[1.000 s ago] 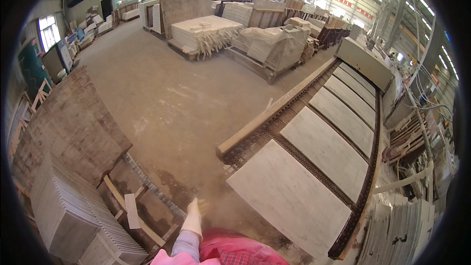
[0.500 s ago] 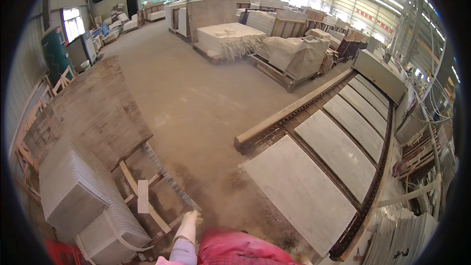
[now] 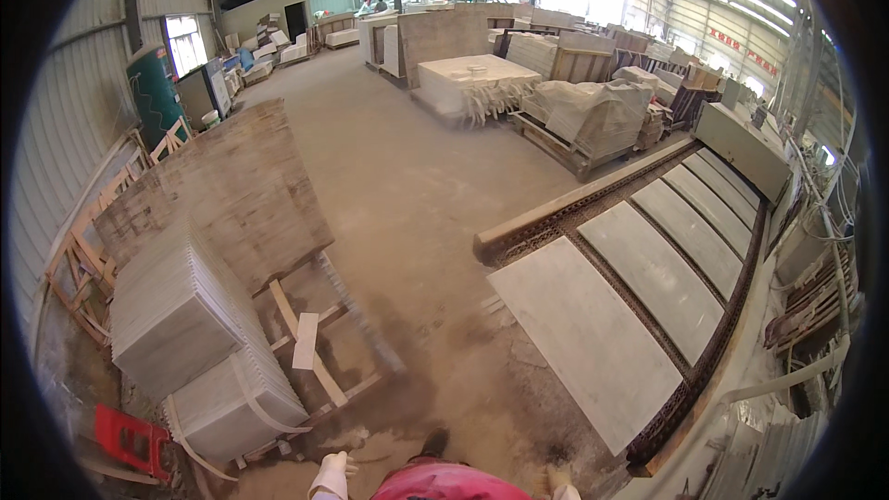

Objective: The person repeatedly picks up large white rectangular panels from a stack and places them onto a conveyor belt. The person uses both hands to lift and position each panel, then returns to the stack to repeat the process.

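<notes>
Only the lower edge of the head view shows the person's body. The left hand (image 3: 331,474) is seen in a pale work glove, hanging low beside the torso with the fingers pointed upward in the picture and closed on nothing. The right hand (image 3: 558,483) is glimpsed only as a gloved tip at the frame edge; its pose cannot be made out. A pink garment is worn between them.

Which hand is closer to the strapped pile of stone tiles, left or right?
Left. The gloved left hand hangs beside the strapped tile stack; the right hand barely shows at the bottom edge, nearer the conveyor slab.
</notes>
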Action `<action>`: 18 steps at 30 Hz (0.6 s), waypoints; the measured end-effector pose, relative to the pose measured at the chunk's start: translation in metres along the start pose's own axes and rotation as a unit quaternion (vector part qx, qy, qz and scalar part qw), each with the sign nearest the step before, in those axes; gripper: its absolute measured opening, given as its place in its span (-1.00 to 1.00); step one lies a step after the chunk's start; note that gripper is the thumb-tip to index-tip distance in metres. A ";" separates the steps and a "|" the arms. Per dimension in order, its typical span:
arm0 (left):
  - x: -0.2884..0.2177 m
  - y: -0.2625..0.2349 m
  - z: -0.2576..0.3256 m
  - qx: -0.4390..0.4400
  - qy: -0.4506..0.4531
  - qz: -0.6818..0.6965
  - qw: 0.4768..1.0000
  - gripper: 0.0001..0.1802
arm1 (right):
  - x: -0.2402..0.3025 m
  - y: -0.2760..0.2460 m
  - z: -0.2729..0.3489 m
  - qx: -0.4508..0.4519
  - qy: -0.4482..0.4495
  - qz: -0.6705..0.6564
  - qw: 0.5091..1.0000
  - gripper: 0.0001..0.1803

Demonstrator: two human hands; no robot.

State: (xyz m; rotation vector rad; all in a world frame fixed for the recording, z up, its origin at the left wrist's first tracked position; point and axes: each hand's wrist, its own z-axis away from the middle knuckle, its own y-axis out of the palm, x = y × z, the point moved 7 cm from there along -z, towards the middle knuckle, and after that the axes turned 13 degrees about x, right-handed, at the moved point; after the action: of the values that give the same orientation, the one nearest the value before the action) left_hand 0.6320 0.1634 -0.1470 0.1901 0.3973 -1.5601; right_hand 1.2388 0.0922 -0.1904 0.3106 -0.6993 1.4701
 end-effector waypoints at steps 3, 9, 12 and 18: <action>0.017 -0.012 0.018 -0.010 -0.007 -0.010 1.000 -0.56 | -0.026 0.007 0.017 0.024 0.026 0.030 0.999 -0.58; 0.009 -0.016 0.031 -0.002 0.043 0.001 0.999 -0.56 | -0.047 0.019 0.024 0.039 0.069 0.017 0.997 -0.59; 0.006 -0.019 0.030 0.011 0.069 -0.008 0.998 -0.58 | -0.034 0.024 0.014 0.044 0.069 0.006 0.997 -0.60; 0.044 -0.048 0.032 0.028 0.102 0.035 0.994 -0.58 | 0.014 0.066 0.012 0.074 0.042 -0.010 0.996 -0.61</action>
State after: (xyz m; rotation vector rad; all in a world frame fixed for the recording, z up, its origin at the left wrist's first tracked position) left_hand 0.5873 0.1102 -0.1270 0.4054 0.5011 -1.4887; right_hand 1.1717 0.1036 -0.1870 0.3671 -0.5201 1.5104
